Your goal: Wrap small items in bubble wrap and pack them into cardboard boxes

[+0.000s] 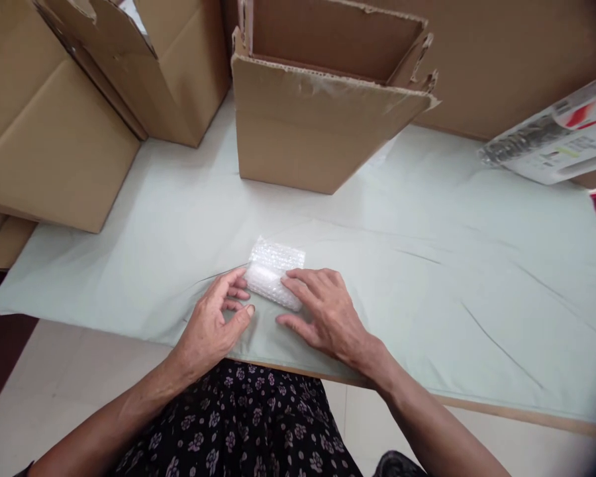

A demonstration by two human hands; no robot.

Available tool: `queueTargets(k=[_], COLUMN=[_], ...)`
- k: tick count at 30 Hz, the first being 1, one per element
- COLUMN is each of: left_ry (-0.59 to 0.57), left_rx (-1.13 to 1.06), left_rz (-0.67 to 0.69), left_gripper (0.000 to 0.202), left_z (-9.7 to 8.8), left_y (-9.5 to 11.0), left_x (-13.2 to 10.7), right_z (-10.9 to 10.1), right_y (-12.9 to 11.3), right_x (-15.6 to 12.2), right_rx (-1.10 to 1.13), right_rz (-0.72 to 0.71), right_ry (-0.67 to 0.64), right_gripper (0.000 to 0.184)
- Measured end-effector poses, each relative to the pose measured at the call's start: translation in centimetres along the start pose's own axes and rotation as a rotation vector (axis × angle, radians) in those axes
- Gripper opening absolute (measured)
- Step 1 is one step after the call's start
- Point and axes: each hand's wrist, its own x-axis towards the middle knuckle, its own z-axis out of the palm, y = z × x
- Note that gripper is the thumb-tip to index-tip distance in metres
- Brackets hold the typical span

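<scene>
A small piece of clear bubble wrap (pixel 277 257) lies near the middle of the frame, on the pale green cloth (pixel 417 311) that covers the desk. The left hand (pixel 214 324) is at the wrap's left edge, its fingers slightly curled and its thumb spread away from them, gripping nothing. The right hand (pixel 330 311) lays its fingertips over the wrap's right side, with the thumb apart and off the wrap, so it is not clamped either. Thin dark lines run across the cloth to the right. Above the wrap, at upper centre, stands an open cardboard box (pixel 298 126) with ragged top edges. More brown cartons (pixel 54 146) fill the upper left. A printed plastic package (pixel 551 142) sits at upper right. Black flowered clothing (pixel 253 424) and pale floor tiles (pixel 94 364) show along the bottom.
</scene>
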Motion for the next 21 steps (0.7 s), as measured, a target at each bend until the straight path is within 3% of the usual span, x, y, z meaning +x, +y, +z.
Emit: queueTargets(k=[4,7,12,15,19,21], left_ry=[0.057,0.044,-0.093,-0.063,-0.036,-0.085], left_rx=[-0.155,-0.361,-0.581,-0.607,-0.534,-0.419], left_rz=[-0.049,-0.079,-0.145,-0.168,-0.104,-0.062], left_gripper=[0.051,0.061,0.083,0.082,0.075,0.07], left_z=[0.1,0.3,0.5,0.8,1.4,1.2], left_y=[-0.6,-0.7,0.0,0.1,0.2,0.7], left_x=[-0.5,-0.9,-0.5,-0.1,0.1,0.8], right_z=[0.2,-0.2,-1.1,-1.5,-1.6,-1.6], right_y=[-0.5,-0.9,-2.0,-2.0,-1.3,-0.9], right_x=[0.0,0.3,0.3,-0.2,-0.5,-0.3], right_rx=[-0.065,0.071,0.478,0.535,0.786,0.944], right_rz=[0.029,0.077,0.136,0.261,0.428,0.498], right_ry=[0.055,0.126,-0.053,-0.028,-0.069,-0.122], right_gripper=[0.028,0.031,0.029,0.034,0.067,0.057])
